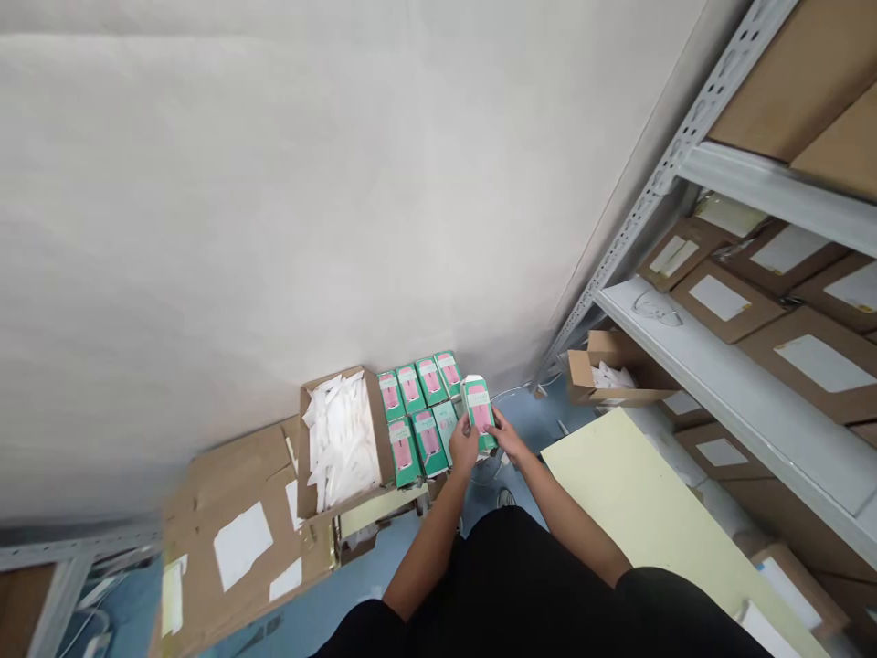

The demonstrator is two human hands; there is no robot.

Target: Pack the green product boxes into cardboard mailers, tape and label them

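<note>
Both hands on one green-and-pink box [479, 402], held up just off the right end of the box rows, printed face toward the camera. Left hand [464, 445] grips its lower left side, right hand [505, 435] its lower right; box is pinched between the two, thumbs toward the front face. Pale upper end of it is visible, can't tell if the flap is open. Matching boxes [417, 416] lie face up in two rows, back row of four along the wall [425, 183], front row partly covered by the held box and left hand, so no count there. One front-row box [445, 426] is paler than its neighbours. Surface under the rows is mostly hidden; pale yellow strip [384, 508] shows along the near edge. Rows start right beside the right wall of an open carton [374, 416] full of white packets [341, 439]. Left of that, a larger carton [206, 493] with white paper patches [243, 546], its right edge next to the open one. Right side: pale yellow board [637, 512], its far left corner near the right forearm; past it, rack [726, 375] loaded with labelled cartons [719, 297].
</note>
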